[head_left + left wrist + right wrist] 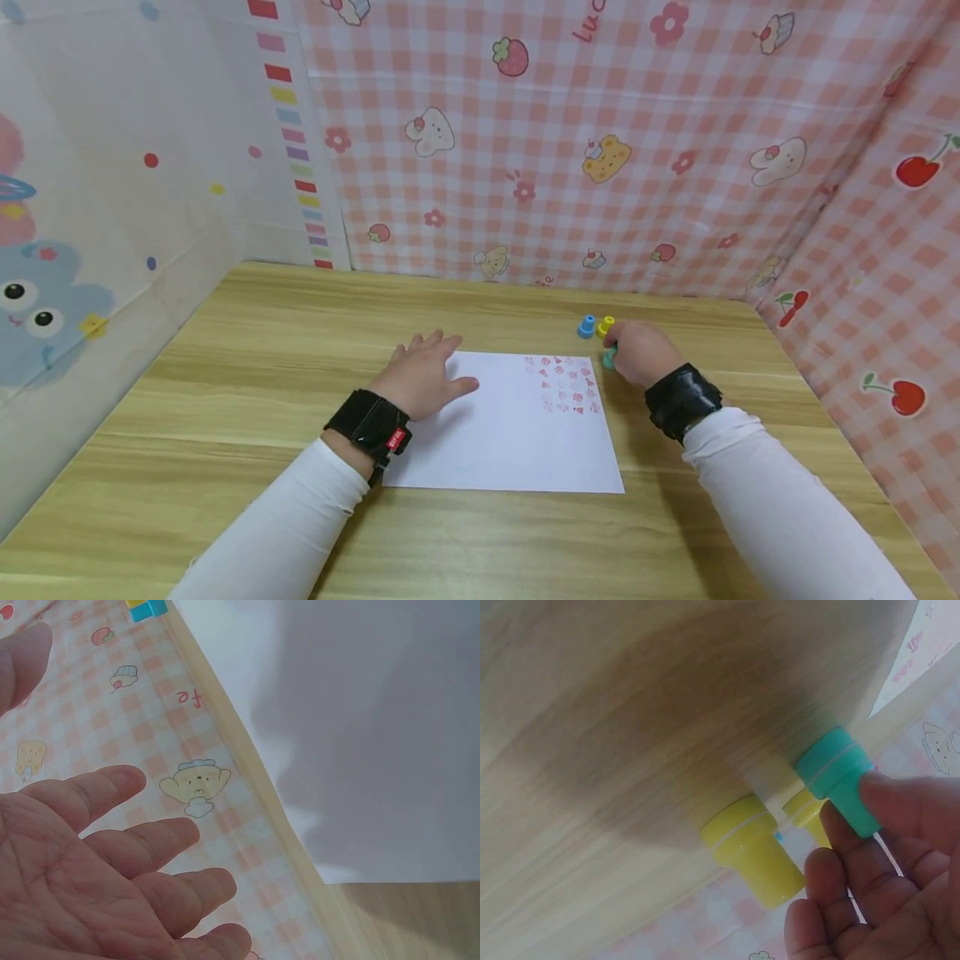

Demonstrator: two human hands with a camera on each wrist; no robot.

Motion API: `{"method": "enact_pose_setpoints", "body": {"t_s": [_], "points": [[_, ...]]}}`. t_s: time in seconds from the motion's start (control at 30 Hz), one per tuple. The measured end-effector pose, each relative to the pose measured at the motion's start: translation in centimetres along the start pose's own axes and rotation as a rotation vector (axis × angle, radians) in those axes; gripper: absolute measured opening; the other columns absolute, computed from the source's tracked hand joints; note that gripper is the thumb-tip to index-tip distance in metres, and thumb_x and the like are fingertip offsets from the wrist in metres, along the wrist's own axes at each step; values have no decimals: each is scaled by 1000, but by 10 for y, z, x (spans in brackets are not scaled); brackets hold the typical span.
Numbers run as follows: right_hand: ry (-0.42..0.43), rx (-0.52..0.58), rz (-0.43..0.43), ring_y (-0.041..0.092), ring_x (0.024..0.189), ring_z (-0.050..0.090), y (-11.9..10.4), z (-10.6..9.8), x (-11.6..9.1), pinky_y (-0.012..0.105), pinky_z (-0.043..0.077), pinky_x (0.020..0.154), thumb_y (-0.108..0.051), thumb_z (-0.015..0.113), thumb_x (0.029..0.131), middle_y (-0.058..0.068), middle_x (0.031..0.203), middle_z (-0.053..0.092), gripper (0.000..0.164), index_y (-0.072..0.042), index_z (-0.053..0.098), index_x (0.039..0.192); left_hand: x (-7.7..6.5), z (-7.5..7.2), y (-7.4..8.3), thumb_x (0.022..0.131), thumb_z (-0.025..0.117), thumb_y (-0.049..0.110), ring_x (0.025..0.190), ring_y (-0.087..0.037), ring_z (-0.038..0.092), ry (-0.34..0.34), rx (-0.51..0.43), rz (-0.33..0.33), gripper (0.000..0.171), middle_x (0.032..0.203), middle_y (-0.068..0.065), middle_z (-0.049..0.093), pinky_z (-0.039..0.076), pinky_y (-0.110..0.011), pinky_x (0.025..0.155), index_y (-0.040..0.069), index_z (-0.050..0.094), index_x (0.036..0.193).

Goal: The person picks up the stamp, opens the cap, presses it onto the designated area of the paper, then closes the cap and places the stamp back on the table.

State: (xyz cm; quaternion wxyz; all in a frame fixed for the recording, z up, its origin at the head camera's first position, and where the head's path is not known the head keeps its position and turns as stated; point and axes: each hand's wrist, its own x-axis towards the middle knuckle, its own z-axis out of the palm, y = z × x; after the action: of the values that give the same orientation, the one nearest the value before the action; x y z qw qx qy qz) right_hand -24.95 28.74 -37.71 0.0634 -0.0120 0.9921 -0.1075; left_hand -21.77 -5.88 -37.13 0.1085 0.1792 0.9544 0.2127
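My right hand [647,352] is at the paper's far right corner, its thumb and fingertip pinching a small green stamp [840,769]. The right wrist view shows that stamp at the table surface. Close to those fingers stands a yellow stamp [750,844], and a second yellow stamp [806,814] is partly hidden behind. A blue stamp [587,326] stands beside a yellow one in the head view. Over the left part of a white sheet of paper [495,454], my left hand [420,377] is spread, holding nothing. Small reddish prints [562,383] fill the sheet's far right part.
The wooden table [225,400] is bounded at the back by a pink checked cloth [465,183]. A white patterned cloth [150,217] hangs on the left, and another checked cloth with cherries [885,317] on the right.
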Motion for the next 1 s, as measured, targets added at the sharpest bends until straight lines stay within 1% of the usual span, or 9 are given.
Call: {"method": "enact_pose_setpoints", "body": {"t_s": [0.1,0.23,0.3,0.4,0.53,0.67,0.8,0.93,1.0], "points": [[-7,55,-3,37,111,63,2,-5,1,56,52,104,-9,64,101,25,130,68,32,1,66,132,0,-1,0,102,64,52,159,-50,18,2,7,0,78,172,-23,26,12,-67,129,11,37,164],[14,140,21,37,109,63,7,-19,3,53,54,98,-13,56,106,27,132,65,35,4,62,136,0,-2,0,102,63,53,159,-50,18,4,15,1,79,172,-23,26,12,-67,129,11,37,164],[36,144,37,36,105,63,11,-24,6,52,55,96,-12,51,107,27,131,66,35,5,61,136,0,-2,0,102,63,53,160,-49,18,2,11,-3,79,172,-22,25,11,-66,129,12,36,164],[46,144,62,36,103,62,16,-29,10,53,54,95,-11,49,107,28,131,66,35,4,61,137,-1,-3,-1,102,64,53,160,-49,17,2,7,-5,79,172,-22,25,11,-66,129,11,37,164],[48,142,88,38,105,60,19,-29,16,56,53,99,-12,51,107,28,134,65,35,3,62,137,-1,-2,-1,101,65,52,160,-49,18,3,2,-8,79,172,-22,27,11,-66,129,11,38,163],[48,121,96,39,105,60,22,-25,21,57,53,100,-13,55,107,28,135,65,35,2,63,137,-1,-1,-1,101,65,53,160,-49,18,-3,-6,-11,79,172,-22,28,11,-67,129,11,39,163],[43,95,97,38,100,61,27,-22,26,52,56,92,-13,57,107,28,132,66,34,2,64,136,-1,-1,-1,102,64,52,160,-50,18,-9,-8,-9,78,172,-22,27,11,-67,129,12,38,163],[23,116,126,37,95,61,31,-19,29,45,58,81,-11,56,107,27,129,66,32,1,65,136,-1,0,1,102,65,52,160,-49,17,-11,-5,-10,78,172,-22,27,10,-67,129,12,38,163],[18,117,130,37,96,61,32,-18,30,45,59,82,-9,55,107,26,129,66,32,1,65,136,0,0,1,102,64,53,160,-49,17,-9,0,-12,78,172,-22,27,10,-66,129,12,38,163]]}}
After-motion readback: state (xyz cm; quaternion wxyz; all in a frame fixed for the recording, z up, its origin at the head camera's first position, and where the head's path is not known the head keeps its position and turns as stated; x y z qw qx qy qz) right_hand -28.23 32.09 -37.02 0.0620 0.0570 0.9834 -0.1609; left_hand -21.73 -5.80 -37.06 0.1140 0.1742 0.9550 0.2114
